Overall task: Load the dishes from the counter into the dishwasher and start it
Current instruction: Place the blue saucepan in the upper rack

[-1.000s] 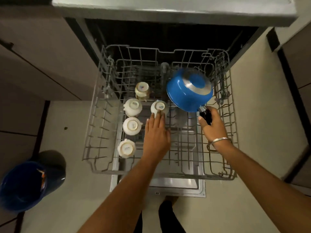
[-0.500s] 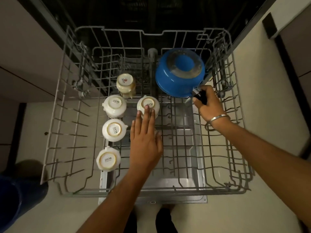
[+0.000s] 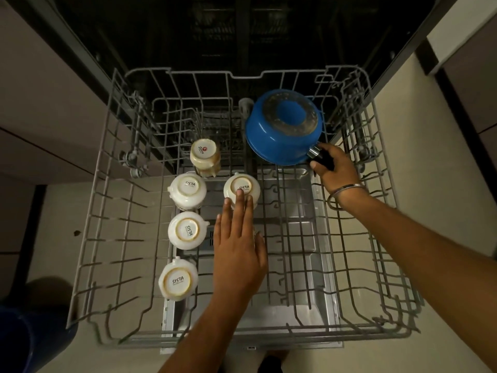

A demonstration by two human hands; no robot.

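Note:
A grey wire dishwasher rack (image 3: 113, 211) is pulled out below me. Upside down at its back right sits a blue saucepan (image 3: 279, 141); my right hand (image 3: 336, 168) grips its black handle. Several white cups stand upside down on the rack's left half. My left hand (image 3: 239, 246) lies flat with straight fingers, the fingertips touching the base of one white cup (image 3: 240, 185). A cream mug (image 3: 204, 154) stands upside down behind the cups.
The dark dishwasher cavity (image 3: 242, 36) opens behind the rack. The open door's steel inner panel (image 3: 295, 313) shows through the wires. A blue bin (image 3: 24, 335) stands on the floor at the lower left. Cabinet fronts flank both sides.
The saucepan has gone down and back into the rack's back right corner, turning fully bottom-up. My left hand stays on the white cup. The view has moved closer to the rack.

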